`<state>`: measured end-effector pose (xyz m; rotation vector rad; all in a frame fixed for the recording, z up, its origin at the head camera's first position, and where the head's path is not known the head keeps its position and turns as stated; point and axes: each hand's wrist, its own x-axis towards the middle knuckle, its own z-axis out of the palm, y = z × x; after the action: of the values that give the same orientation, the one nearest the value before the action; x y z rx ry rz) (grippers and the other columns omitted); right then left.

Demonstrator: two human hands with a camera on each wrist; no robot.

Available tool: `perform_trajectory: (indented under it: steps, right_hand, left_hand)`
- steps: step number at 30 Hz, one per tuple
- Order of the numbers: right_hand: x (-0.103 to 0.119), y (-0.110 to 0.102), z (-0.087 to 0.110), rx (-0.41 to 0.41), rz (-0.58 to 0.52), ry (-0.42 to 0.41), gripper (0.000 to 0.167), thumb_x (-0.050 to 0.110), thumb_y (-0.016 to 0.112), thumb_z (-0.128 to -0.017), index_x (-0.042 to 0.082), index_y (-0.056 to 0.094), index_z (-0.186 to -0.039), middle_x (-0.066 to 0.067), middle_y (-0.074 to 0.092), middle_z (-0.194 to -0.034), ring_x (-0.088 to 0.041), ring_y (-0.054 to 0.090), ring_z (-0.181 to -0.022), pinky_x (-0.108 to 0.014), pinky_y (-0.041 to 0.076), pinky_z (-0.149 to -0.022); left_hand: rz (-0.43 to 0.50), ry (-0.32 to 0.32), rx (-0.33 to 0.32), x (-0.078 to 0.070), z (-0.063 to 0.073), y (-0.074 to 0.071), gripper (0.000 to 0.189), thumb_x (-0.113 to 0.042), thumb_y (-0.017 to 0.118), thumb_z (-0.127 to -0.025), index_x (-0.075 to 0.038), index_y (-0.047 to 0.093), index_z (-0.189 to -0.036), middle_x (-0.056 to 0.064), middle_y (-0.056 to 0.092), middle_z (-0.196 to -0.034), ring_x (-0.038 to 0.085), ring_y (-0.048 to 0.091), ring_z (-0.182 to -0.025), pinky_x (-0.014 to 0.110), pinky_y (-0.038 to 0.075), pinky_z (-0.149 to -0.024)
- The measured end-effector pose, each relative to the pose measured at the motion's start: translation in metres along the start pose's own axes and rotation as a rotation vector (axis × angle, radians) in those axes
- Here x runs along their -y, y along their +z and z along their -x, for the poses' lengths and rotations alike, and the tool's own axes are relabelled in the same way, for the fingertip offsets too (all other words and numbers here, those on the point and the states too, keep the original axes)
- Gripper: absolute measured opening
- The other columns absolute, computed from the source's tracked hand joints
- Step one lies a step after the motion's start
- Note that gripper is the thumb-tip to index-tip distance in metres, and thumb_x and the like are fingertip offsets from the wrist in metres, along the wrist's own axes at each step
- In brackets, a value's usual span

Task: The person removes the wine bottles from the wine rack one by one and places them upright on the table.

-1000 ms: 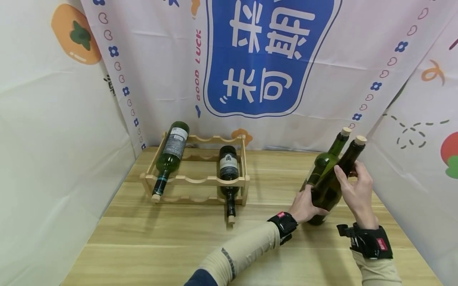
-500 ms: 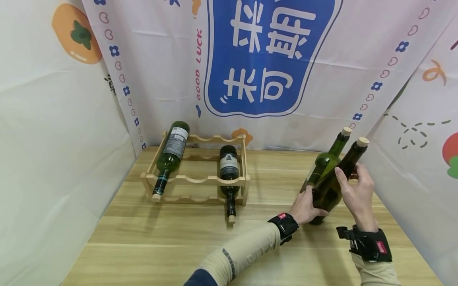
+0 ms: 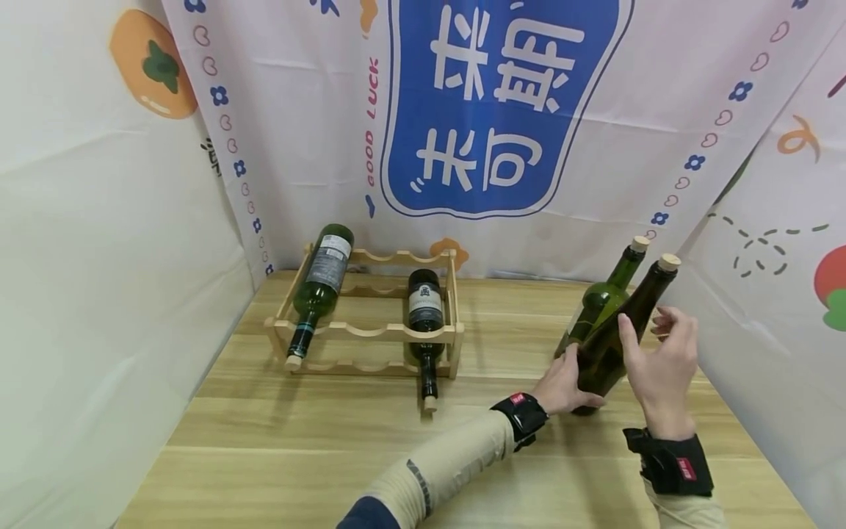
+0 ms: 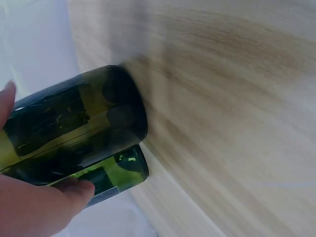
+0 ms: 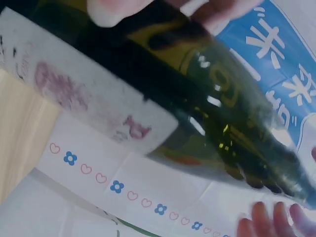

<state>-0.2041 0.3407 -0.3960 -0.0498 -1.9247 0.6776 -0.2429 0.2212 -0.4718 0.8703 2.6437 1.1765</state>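
Note:
My left hand (image 3: 558,383) grips the lower body of a dark corked wine bottle (image 3: 606,353), thumb on the near side. The bottle leans to the right, its base close over the table in the left wrist view. Right behind it stands a green corked wine bottle (image 3: 609,292), partly hidden; its base (image 4: 129,170) shows beside the dark one. My right hand (image 3: 663,367) is beside the dark bottle's upper body, fingers loosely bent and apart from the glass, thumb near its shoulder. In the right wrist view a white label (image 5: 89,84) shows on the dark bottle.
A two-tier wooden wine rack (image 3: 370,332) stands at the left back. On its top tier lie a green bottle (image 3: 322,272) at the left and a dark bottle (image 3: 425,303) at the right, necks toward me. Printed cloth (image 3: 317,125) hangs behind and at both sides.
My right hand's fingers have come away from the dark bottle and shifted slightly right. The left hand keeps its grip, and the bottles stay almost in place.

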Motion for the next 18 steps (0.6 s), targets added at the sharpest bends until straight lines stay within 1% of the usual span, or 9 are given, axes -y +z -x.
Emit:
perform_trajectory:
  steps: [3,6,8,10,12,14,16,18]
  right_hand:
    - [0.006,0.001,0.008,-0.041,-0.003,-0.068,0.040,0.016,0.070,-0.084,-0.014,0.055,-0.106,-0.028,0.050,-0.089,-0.026,0.044,-0.072,-0.023,0.032,-0.066]
    - [0.010,0.006,0.018,-0.064,-0.017,-0.145,0.031,0.013,0.068,-0.084,-0.013,0.060,-0.099,-0.027,0.053,-0.083,-0.030,0.046,-0.068,-0.022,0.033,-0.064]
    - [0.012,0.011,0.025,-0.060,-0.035,-0.176,0.027,0.011,0.068,-0.083,-0.011,0.063,-0.097,-0.025,0.057,-0.081,-0.030,0.049,-0.066,-0.020,0.034,-0.064]
    - [0.015,0.016,0.032,-0.038,-0.050,-0.202,0.023,0.010,0.068,-0.083,-0.009,0.065,-0.096,-0.022,0.061,-0.081,-0.028,0.051,-0.065,-0.017,0.035,-0.065]
    - [0.017,0.021,0.040,-0.008,-0.045,-0.231,0.022,0.009,0.069,-0.082,-0.007,0.067,-0.096,-0.019,0.064,-0.081,-0.027,0.054,-0.063,-0.016,0.037,-0.064]
    - [0.019,0.026,0.048,0.032,-0.033,-0.252,0.022,0.008,0.069,-0.081,-0.006,0.068,-0.098,-0.017,0.065,-0.081,-0.026,0.056,-0.063,-0.017,0.038,-0.063]
    - [0.020,0.030,0.056,0.075,-0.015,-0.254,0.025,0.008,0.070,-0.080,-0.005,0.069,-0.101,-0.016,0.067,-0.084,-0.026,0.059,-0.064,-0.019,0.041,-0.062]
    - [0.021,0.035,0.063,0.123,-0.001,-0.247,0.029,0.008,0.071,-0.080,-0.003,0.069,-0.106,-0.017,0.068,-0.088,-0.027,0.062,-0.067,-0.023,0.045,-0.062]
  left_hand:
    - [0.003,0.018,0.006,0.002,0.006,-0.007,0.096,-0.040,0.080,-0.078,-0.008,0.024,-0.149,0.011,0.046,-0.144,0.018,0.048,-0.131,0.023,0.046,-0.103]
    - [0.030,0.028,-0.008,0.007,0.014,-0.017,0.088,-0.035,0.077,-0.082,-0.010,0.027,-0.149,0.010,0.047,-0.144,0.017,0.048,-0.129,0.025,0.045,-0.103]
    - [0.028,0.011,-0.019,0.013,0.020,-0.025,0.082,-0.033,0.075,-0.084,-0.011,0.029,-0.149,0.009,0.047,-0.144,0.018,0.048,-0.130,0.027,0.044,-0.105]
    - [0.024,-0.014,-0.025,0.021,0.027,-0.033,0.079,-0.033,0.073,-0.086,-0.011,0.030,-0.149,0.010,0.044,-0.148,0.020,0.045,-0.133,0.031,0.041,-0.109]
    - [0.016,-0.044,-0.024,0.028,0.034,-0.040,0.079,-0.034,0.071,-0.087,-0.010,0.029,-0.150,0.010,0.039,-0.152,0.022,0.040,-0.139,0.034,0.037,-0.115]
    - [0.000,-0.060,-0.016,0.034,0.041,-0.047,0.079,-0.035,0.068,-0.089,-0.009,0.026,-0.151,0.012,0.032,-0.156,0.024,0.033,-0.144,0.038,0.031,-0.119]
    - [-0.025,-0.056,-0.018,0.040,0.048,-0.053,0.079,-0.035,0.066,-0.091,-0.009,0.025,-0.152,0.011,0.029,-0.157,0.025,0.030,-0.145,0.040,0.028,-0.120]
    - [-0.065,-0.037,-0.027,0.045,0.055,-0.060,0.078,-0.034,0.065,-0.091,-0.008,0.023,-0.152,0.012,0.026,-0.159,0.025,0.027,-0.147,0.042,0.025,-0.121]
